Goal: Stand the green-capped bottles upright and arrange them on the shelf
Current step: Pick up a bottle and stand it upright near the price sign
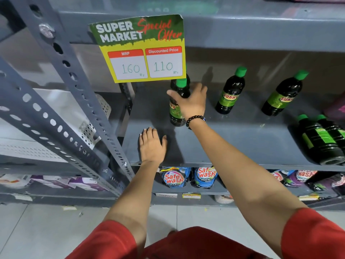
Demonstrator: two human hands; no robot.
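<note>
On the grey shelf (233, 139) several dark bottles with green caps and green SUNNY labels stand upright. My right hand (192, 101) grips the neck of one bottle (176, 114) at the left; another bottle partly shows behind it under the price sign. Two more bottles stand apart further right, one at the middle (230, 92) and one at the right (282, 94). A pair of bottles (324, 141) stands close together at the shelf's front right edge. My left hand (152, 144) lies flat, palm down, on the shelf's front left, holding nothing.
A yellow-green Special Offer price sign (143, 49) hangs from the shelf above, over the left bottles. A perforated grey upright (74, 101) runs diagonally at the left. Safe Wash pouches (175, 177) fill the shelf below. White baskets sit on the neighbouring rack at the left.
</note>
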